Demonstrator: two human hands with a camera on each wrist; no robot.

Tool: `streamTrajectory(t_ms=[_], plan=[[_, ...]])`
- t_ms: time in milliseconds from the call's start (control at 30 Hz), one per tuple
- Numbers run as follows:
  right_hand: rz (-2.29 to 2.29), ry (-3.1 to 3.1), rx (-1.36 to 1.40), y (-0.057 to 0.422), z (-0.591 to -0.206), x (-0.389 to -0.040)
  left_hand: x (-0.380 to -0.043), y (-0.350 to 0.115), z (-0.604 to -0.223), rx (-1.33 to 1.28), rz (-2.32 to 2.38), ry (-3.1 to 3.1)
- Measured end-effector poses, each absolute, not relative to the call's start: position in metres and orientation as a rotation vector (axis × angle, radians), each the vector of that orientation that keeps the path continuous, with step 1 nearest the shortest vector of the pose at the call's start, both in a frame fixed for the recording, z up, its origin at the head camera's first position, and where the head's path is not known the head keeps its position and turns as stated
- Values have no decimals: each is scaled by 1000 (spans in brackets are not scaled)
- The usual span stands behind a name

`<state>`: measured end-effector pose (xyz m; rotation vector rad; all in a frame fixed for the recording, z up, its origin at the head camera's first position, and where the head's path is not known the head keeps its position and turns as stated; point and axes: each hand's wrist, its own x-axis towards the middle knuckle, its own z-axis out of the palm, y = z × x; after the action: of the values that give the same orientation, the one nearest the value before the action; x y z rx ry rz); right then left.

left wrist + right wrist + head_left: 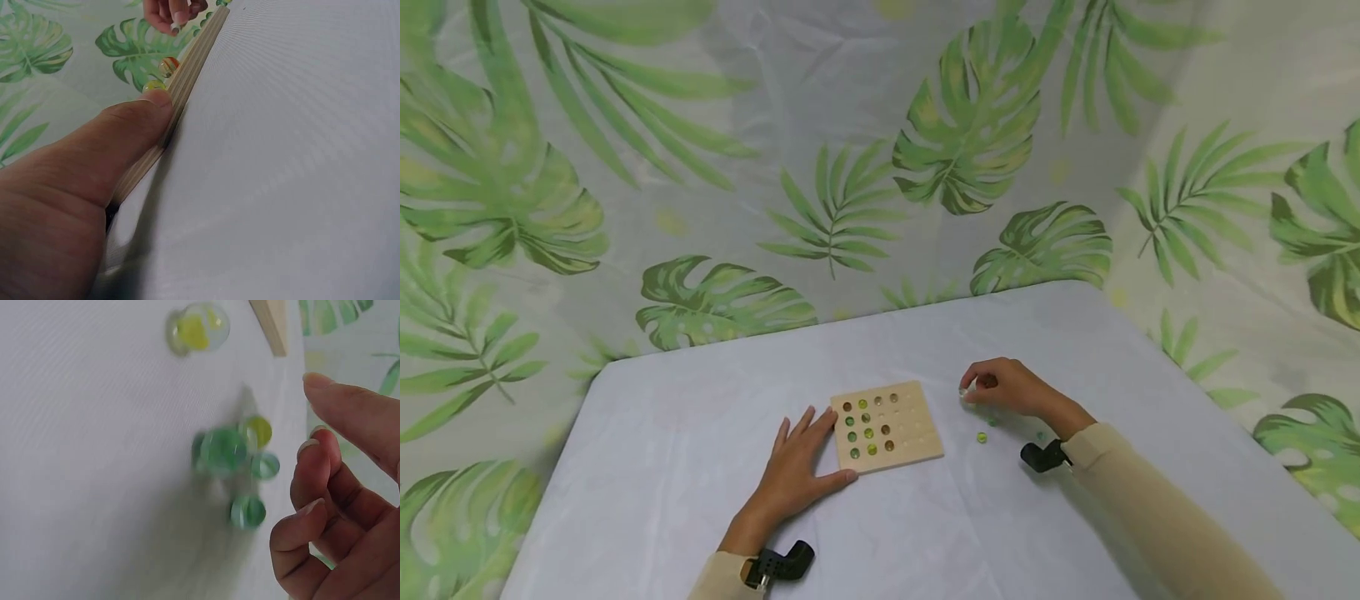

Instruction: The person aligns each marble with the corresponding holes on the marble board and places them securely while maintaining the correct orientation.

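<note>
On the white table a wooden board [917, 425] with rows of round hollows holds several glass marbles in its left columns. My left hand [797, 467] rests against the board's left side with fingers spread. Its thumb [134, 119] touches the near edge, beside a yellow marble [154, 85]. To the right of the board, my right hand [1011, 387] pinches a small pale glass marble [962, 392] at its fingertips. That marble is hidden in the right wrist view. Below this hand lie loose green marbles [224, 450] and a clear-and-yellow one [203, 328].
Another loose marble [1041, 436] sits near the right wrist. Black wrist cameras [1041, 457] are strapped to both forearms. A leaf-patterned cloth [850, 167] hangs behind the white tabletop [685, 467].
</note>
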<state>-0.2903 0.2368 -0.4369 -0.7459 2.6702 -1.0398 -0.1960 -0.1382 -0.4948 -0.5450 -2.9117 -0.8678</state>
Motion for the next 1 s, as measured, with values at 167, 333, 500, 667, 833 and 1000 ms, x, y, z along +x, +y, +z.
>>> streamTrajectory(t_ms=[167, 333, 500, 667, 833, 1000], plan=[[-1031, 2682, -758, 222, -438, -297, -197, -138, -497, -556, -859, -2904], [-1052, 2665, -788, 206, -439, -302, -198, -140, -497, -547, -852, -2919], [-1070, 2651, -787, 192, -441, -306, -198, -140, -496, -562, -851, -2900], [-1071, 2652, -775, 182, -445, -310, -199, -141, -497, -566, -837, -2914], [-1063, 2653, -766, 173, -447, -312, -199, -142, -497, -561, -854, -2919], [-1058, 2635, -754, 165, -447, -313, -198, -142, -496, -557, -854, -2909]])
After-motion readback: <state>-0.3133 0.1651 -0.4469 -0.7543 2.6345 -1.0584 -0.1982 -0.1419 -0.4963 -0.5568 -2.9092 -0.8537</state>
